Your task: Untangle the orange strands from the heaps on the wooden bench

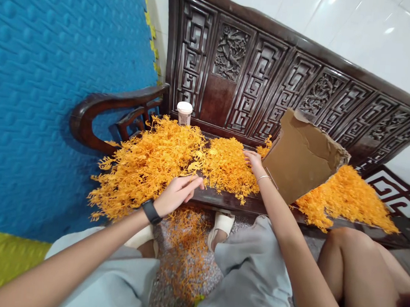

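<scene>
Orange plastic sprigs [148, 163] heaped across dark carved wooden bench [252, 77], frame centre; second heap [345, 196] at right, behind torn cardboard box [303, 155]; smaller middle clump [228, 167]. Judging by piles, much sorting left; loose bits on speckled floor [184, 250] below. Left hand [177, 193], black watch on wrist, fingers loosely curled, touching sprigs at bench edge, firm grip not evident. Right hand [253, 161] open, fingers spread on middle clump. Blue padded wall upper left, white tiles upper right. Another person's knee lower right. White-lidded cup [184, 113] at bench back
</scene>
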A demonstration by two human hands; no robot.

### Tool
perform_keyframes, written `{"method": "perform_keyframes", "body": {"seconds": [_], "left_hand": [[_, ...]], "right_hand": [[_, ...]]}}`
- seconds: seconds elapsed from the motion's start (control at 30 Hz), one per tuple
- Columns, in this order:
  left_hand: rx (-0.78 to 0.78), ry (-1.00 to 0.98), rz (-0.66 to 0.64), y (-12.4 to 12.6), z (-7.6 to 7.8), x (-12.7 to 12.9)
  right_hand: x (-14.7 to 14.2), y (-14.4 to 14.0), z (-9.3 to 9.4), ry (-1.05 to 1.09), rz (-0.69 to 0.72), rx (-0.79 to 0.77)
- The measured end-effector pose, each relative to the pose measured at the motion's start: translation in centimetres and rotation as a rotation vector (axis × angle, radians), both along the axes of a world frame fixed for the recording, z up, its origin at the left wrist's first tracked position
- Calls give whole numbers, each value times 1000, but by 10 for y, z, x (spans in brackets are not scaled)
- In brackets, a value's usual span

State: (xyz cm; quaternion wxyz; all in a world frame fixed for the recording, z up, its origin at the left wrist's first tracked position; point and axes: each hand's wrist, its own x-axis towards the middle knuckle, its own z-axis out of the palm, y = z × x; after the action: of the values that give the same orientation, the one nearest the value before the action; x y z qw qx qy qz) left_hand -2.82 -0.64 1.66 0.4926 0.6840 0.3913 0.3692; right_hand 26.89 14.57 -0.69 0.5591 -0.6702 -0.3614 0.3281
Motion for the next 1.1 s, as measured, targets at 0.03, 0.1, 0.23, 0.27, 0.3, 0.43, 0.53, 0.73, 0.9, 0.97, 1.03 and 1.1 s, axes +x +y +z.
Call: {"method": "perform_keyframes", "body": {"seconds": [0.03,0.1,0.23,0.27,0.3,0.43,0.53,0.73,0.9,0.97,1.03,1.1], "left_hand": [[2,20,-3,1,-2,-2],[-3,54,-2,6,-6,-6],[-31,38,3,12,-9,-9],[-57,9,-4,13,-8,-10],[-95,-27,-12,13,-8,-9],[-288,-160,-10,14,-7,-6],[-352,-199,10,15,-9,-3],[-356,-210,25,17,-9,-3],[-349,-200,47,16,-7,-7],[-357,-195,54,18,-8,-9],[-367,-200,59,20,-11,-10],[-373,-211,66,22,-14,-11]], "right_hand": [[-3,1,-2,4,16,-19],[-10,3,-3,9,43,-31],[-25,6,6,4,144,-15],[-30,6,9,8,195,-20],[-34,4,12,17,266,-32],[-59,-8,23,36,783,-118],[-80,-21,29,-4,1153,-180],[-110,-36,24,37,1380,-195],[-109,-35,20,122,1250,-132],[-105,-33,19,176,1159,-99],[-101,-31,19,188,1105,-70],[-98,-29,18,168,1065,-47]]}}
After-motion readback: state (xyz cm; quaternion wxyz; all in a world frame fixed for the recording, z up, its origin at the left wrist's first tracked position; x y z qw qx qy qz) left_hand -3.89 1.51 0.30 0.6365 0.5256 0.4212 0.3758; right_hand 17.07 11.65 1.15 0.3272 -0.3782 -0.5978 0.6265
